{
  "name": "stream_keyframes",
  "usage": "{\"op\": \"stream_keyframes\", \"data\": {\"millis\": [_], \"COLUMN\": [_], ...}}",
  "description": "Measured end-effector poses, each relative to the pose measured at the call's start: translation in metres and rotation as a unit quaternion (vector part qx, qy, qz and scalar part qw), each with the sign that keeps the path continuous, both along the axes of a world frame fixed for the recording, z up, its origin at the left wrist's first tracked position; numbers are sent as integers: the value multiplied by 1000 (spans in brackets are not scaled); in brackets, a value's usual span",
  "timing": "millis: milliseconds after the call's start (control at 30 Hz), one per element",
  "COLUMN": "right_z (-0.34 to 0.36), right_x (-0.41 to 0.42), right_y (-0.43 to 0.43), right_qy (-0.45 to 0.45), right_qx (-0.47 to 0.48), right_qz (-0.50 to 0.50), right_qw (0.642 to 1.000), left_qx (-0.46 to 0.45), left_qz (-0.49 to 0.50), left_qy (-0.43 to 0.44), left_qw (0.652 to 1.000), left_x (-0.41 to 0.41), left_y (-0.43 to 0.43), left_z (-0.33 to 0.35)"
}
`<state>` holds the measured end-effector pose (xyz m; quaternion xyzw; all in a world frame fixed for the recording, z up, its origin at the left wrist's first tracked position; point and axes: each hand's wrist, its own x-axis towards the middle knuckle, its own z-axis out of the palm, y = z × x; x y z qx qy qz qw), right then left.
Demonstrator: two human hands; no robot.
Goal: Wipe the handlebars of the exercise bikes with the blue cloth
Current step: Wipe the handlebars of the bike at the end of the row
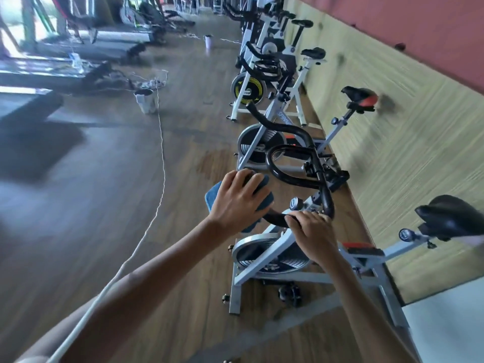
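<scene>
A long gym room runs away from me toward twelve o'clock, with a brown wood-look floor (110, 231) and a pale yellow wall panel (392, 106) along the right under a reddish band. A row of white-framed exercise bikes (264, 111) stands against that wall, receding to the one o'clock corner. Treadmills (86, 51) sit blurred at ten o'clock, and a white cord (159, 142) trails across the floor from a small white bin (144, 99) down toward seven o'clock.

The nearest bike (277, 260) is right below me at five o'clock, its black saddle (450, 216) out at three o'clock. Its black handlebars (293, 163) loop up at the centre of my view.

My left hand (235, 203) is wrapped over the left end of the handlebars, and the blue cloth (213, 195) lies between my palm and the grip. The cloth shows at the nine o'clock edge of the hand, beyond my fingertips, and again hanging below at six o'clock. My left fingers (252, 179) are curled together, pressing the cloth around the bar.

My right hand (314, 231) grips the lower bend of the handlebars, just at four o'clock from the left hand. Its fingers (296, 218) are closed over the bare black bar with no cloth under them. The two hands are near but not touching.
</scene>
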<state>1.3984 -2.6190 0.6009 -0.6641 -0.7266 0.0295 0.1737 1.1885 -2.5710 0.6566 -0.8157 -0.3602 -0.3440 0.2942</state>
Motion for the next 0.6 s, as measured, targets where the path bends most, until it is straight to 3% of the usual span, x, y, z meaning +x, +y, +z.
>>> {"op": "stream_keyframes", "data": {"millis": [133, 200, 300, 367, 467, 600], "right_z": [4, 0, -4, -4, -6, -9], "right_x": [21, 26, 25, 28, 35, 35], "right_y": [7, 7, 3, 3, 4, 4], "right_qy": [15, 4, -4, 1, -28, -15], "right_qx": [11, 32, 57, 54, 38, 54], "right_qz": [26, 15, 20, 27, 52, 43], "right_qw": [999, 999, 998, 998, 998, 998], "left_qx": [65, 54, 1, -31, -28, -40], "left_qz": [-67, -77, 22, 65, 50, 32], "left_qy": [31, 71, 216, 261, 256, 187], "left_qw": [995, 993, 976, 963, 965, 981], "left_x": [8, 17, 34, 42, 39, 21], "left_y": [-5, -9, -12, -13, -8, -5], "left_z": [0, -4, -14, -13, -7, -6]}}
